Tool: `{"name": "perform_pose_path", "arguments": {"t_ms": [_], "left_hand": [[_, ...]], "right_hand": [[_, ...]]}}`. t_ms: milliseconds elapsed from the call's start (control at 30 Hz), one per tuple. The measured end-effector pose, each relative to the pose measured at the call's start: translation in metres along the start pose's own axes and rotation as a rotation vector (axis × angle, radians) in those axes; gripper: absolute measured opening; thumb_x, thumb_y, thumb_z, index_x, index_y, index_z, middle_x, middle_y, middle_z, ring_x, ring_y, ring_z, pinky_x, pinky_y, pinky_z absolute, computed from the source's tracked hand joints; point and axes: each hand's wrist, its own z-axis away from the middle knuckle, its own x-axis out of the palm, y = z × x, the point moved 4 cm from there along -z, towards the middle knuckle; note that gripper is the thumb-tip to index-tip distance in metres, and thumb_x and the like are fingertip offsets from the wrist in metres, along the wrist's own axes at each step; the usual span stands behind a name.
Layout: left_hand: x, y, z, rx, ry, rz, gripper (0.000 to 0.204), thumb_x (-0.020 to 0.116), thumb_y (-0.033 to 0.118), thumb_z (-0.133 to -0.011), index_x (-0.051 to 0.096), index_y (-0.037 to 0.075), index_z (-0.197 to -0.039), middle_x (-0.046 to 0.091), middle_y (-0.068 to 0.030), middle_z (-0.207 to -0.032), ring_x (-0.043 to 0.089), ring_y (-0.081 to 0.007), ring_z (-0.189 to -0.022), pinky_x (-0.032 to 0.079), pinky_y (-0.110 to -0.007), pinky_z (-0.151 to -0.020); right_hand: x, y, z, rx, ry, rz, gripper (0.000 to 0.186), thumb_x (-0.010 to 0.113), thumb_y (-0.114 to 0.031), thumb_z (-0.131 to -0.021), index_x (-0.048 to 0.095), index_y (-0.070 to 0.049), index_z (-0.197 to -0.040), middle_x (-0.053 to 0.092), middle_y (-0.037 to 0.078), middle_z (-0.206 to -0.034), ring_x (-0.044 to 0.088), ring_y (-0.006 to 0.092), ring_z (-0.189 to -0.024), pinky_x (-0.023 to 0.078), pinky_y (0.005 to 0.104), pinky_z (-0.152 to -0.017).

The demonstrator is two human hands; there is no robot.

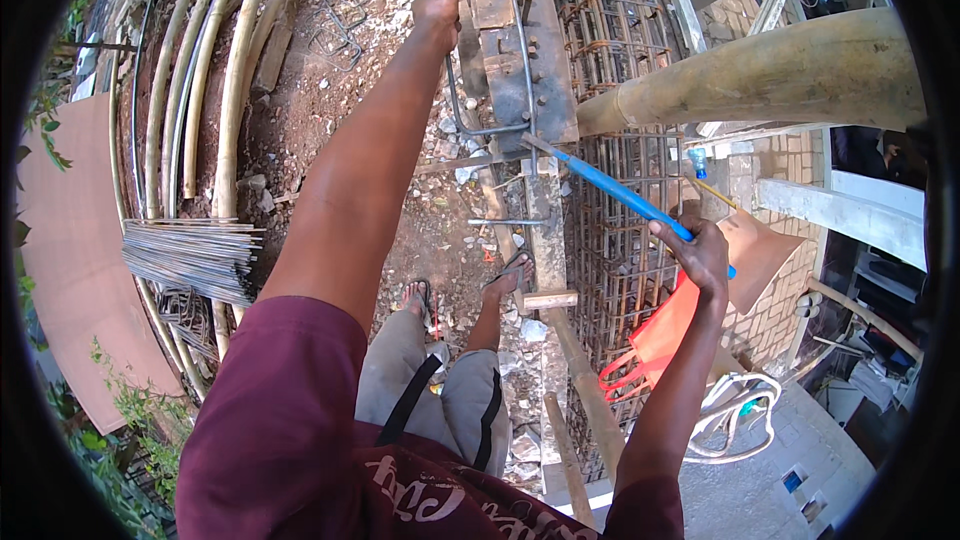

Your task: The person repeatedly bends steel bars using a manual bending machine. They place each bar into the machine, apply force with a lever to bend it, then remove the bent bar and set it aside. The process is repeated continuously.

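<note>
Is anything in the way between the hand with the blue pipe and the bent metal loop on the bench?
Nothing visible is. The right hand grips the blue pipe, whose tip already meets the bent steel loop on the wooden bench. The left hand holds the loop's far end.

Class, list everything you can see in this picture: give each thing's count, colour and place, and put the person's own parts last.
Bent steel bar: one, grey, on the bench, top centre.
Bending bench: one, grey-brown wood, top centre.
Blue pipe handle: one, blue, centre right.
Rebar cage: one, rusty, right of bench.
Straight rod bundle: one, grey, left.
Bamboo poles: several, pale yellow, upper left.
Orange bag: one, lower right.
Left hand: gripping the bent bar.
Right hand: gripping the blue handle.
</note>
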Motion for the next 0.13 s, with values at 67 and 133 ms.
{"name": "perform_pose_path", "arguments": {"t_ms": [67,133], "left_hand": [[0.001,-0.006,-0.005,0.019,-0.035,0.052,0.041,0.095,0.025,-0.084,0.056,0.013,-0.076,0.039,0.0058,-0.061,0.029,-0.0084,-0.045,0.023,-0.03,-0.041],[-0.001,-0.018,-0.023,0.023,-0.057,0.041,0.039,0.094,0.024,-0.084,0.058,0.01,-0.081,0.039,0.0058,-0.061,0.028,-0.0088,-0.045,0.023,-0.031,-0.04]], "right_hand": [[0.019,0.01,0.013,0.06,0.035,-0.054,0.066,0.085,-0.07,-0.081,0.066,-0.009,-0.064,0.051,0.002,-0.055,0.047,0.0152,-0.054,0.038,0.0402,-0.056],[0.062,0.008,0.028,0.101,0.075,-0.174,0.064,0.087,-0.067,-0.08,0.065,-0.01,-0.062,0.051,0.0,-0.054,0.046,0.0113,-0.055,0.036,0.0385,-0.055]]}}
